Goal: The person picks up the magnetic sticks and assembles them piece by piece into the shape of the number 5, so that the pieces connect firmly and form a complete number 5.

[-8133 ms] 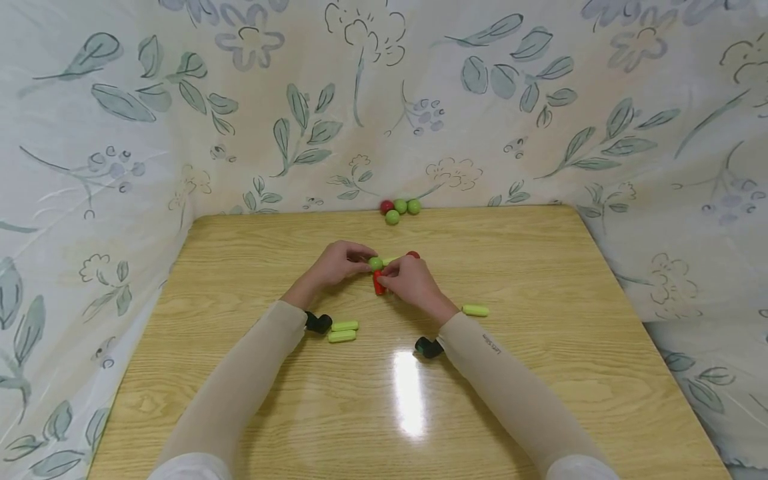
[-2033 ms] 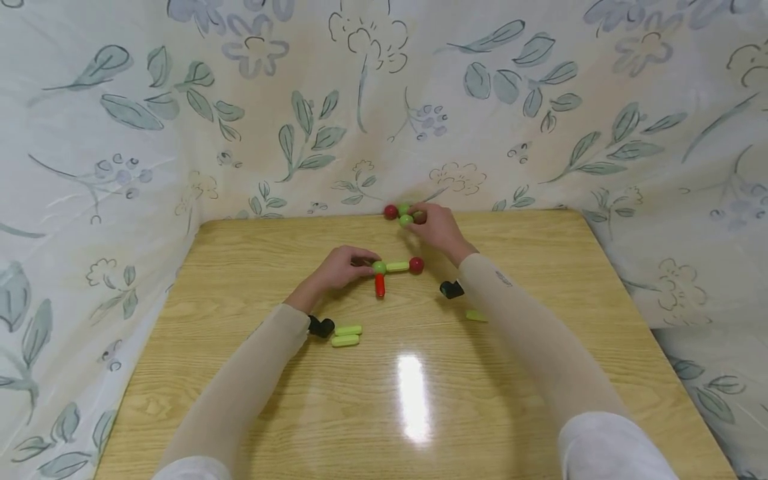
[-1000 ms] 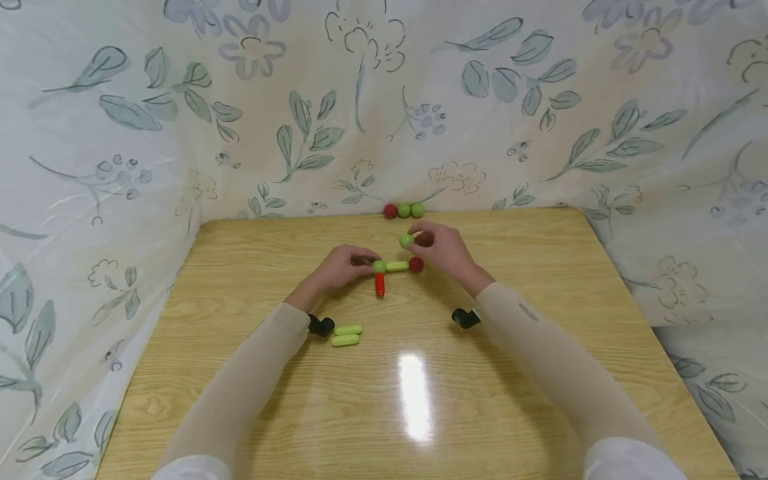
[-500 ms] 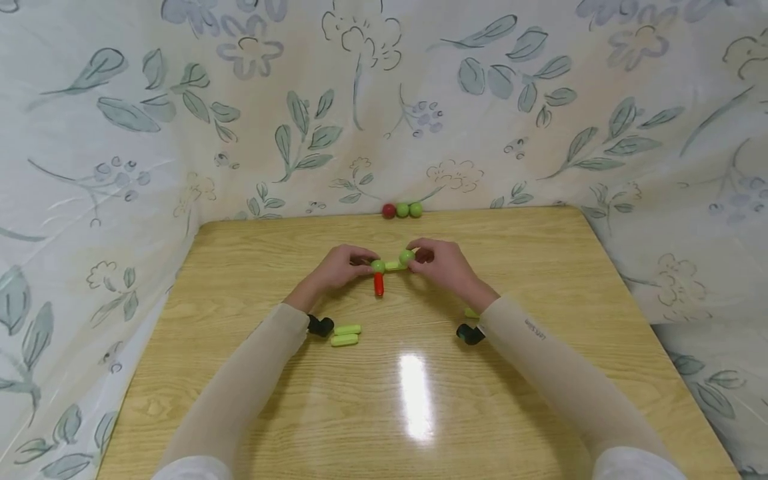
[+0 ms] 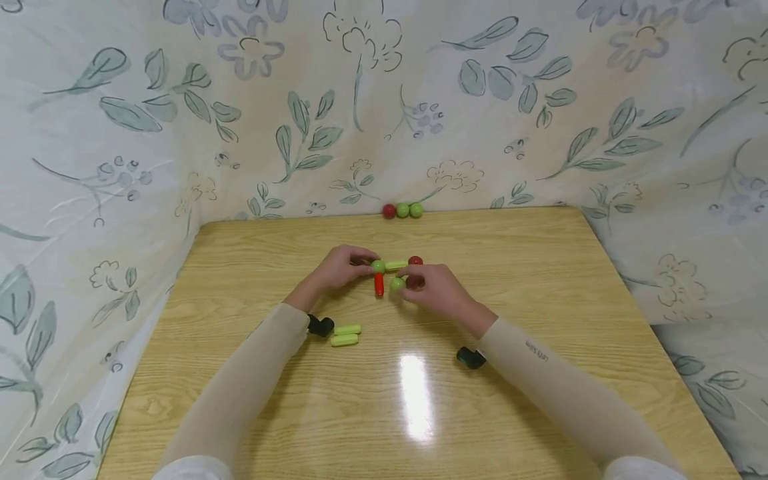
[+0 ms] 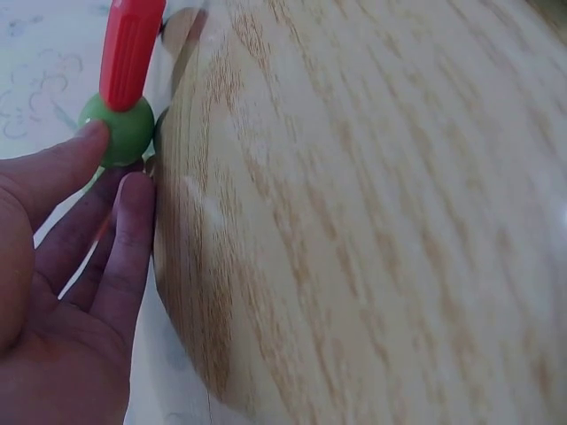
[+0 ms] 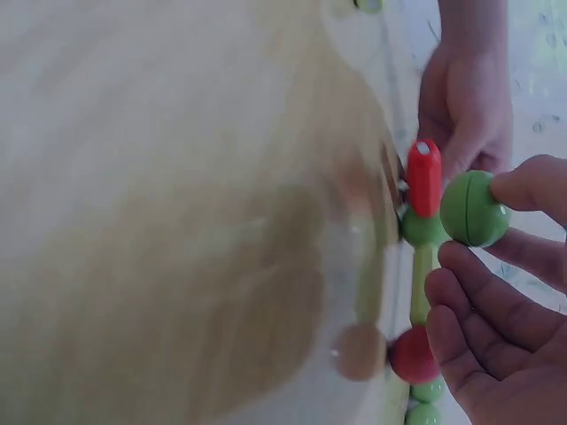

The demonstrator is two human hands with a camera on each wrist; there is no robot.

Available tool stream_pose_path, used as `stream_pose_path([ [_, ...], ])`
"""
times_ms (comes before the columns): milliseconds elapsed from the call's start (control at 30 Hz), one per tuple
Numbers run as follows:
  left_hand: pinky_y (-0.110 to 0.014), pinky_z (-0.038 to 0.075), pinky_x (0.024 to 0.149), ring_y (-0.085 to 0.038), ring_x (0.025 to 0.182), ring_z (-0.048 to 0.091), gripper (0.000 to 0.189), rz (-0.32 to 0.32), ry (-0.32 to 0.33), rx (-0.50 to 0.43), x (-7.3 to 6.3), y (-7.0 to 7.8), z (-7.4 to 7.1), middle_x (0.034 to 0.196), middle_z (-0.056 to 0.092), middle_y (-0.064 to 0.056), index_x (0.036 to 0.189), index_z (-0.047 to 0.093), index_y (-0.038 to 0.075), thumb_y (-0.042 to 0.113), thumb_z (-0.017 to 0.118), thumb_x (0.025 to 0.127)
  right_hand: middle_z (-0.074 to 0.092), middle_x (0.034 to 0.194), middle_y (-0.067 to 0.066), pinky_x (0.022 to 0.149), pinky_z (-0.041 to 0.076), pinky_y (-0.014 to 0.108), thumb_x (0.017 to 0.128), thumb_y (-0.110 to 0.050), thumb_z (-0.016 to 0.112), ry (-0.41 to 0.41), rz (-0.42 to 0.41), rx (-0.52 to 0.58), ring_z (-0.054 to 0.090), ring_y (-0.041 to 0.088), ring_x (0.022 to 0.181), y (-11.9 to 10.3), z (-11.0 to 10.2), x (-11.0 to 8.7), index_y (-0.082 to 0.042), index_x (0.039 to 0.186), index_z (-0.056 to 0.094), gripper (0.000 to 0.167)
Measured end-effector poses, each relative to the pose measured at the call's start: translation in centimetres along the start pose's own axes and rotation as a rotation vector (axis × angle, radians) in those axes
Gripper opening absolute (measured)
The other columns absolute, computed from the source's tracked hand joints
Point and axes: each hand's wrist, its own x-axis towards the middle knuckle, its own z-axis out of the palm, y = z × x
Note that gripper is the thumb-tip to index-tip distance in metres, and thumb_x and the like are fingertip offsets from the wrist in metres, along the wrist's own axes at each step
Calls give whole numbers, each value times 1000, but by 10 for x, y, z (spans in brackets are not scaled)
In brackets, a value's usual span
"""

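My left hand (image 5: 339, 268) pinches a green ball (image 5: 378, 266) between thumb and fingers on the tabletop. From that ball a red ribbed stick (image 5: 379, 285) points toward me, and a yellow-green stick (image 5: 395, 265) runs right to a dark red ball (image 5: 415, 261), partly covered by the other hand. With thumb and forefinger, my right hand (image 5: 438, 290) holds a second green ball (image 7: 469, 208), which has a thin seam. This ball is just right of the red stick's near end, a small gap between them in the head view.
At the table's back edge sit a red ball (image 5: 389, 211) and two green balls (image 5: 409, 210) in a row. Two yellow-green sticks (image 5: 345, 335) lie side by side near my left wrist. Black wrist-camera parts (image 5: 471, 358) hang under the sleeves. A floral cloth (image 5: 384, 100) rises behind.
My right hand has taken a green ball from the back cluster and carried it toward me, past the red ball, beside the red stick. The left hand has stayed on its ball.
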Motion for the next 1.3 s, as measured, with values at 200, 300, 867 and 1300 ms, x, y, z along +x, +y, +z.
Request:
stream_pose_path([
  [200, -45, 54, 103, -24, 114, 70, 31, 0, 4, 2, -1, 0, 0, 128, 76, -5, 135, 78, 11, 16, 77, 104, 70, 89, -8, 76, 56, 33, 99, -24, 82, -72, -19, -16, 64, 11, 82, -6, 12, -7, -14, 121, 79, 25],
  [300, -44, 54, 103, -23, 114, 70, 31, 0, 2, -3, -1, 0, 1, 128, 76, -5, 135, 78, 11, 15, 77, 104, 70, 89, -9, 75, 56, 32, 99, -26, 82, -81, -23, -13, 63, 10, 81, -8, 17, -7, -14, 121, 80, 25],
  [867, -44, 54, 104, -23, 114, 70, 31, -3, 7, -1, 1, 1, 1, 127, 76, -4, 135, 78, 12, 14, 77, 104, 69, 83, -12, 71, 55, 30, 99, -29, 83, -77, -4, -40, 63, 7, 75, -12, 31, -3, -14, 118, 81, 24],
  [1300, -43, 54, 103, -22, 114, 70, 31, -7, 9, -3, 1, 2, 2, 128, 76, -4, 135, 78, 12, 14, 77, 104, 68, 82, -12, 71, 54, 30, 100, -33, 82, -68, 1, -56, 62, 7, 74, -11, 32, -2, -12, 111, 82, 24],
])
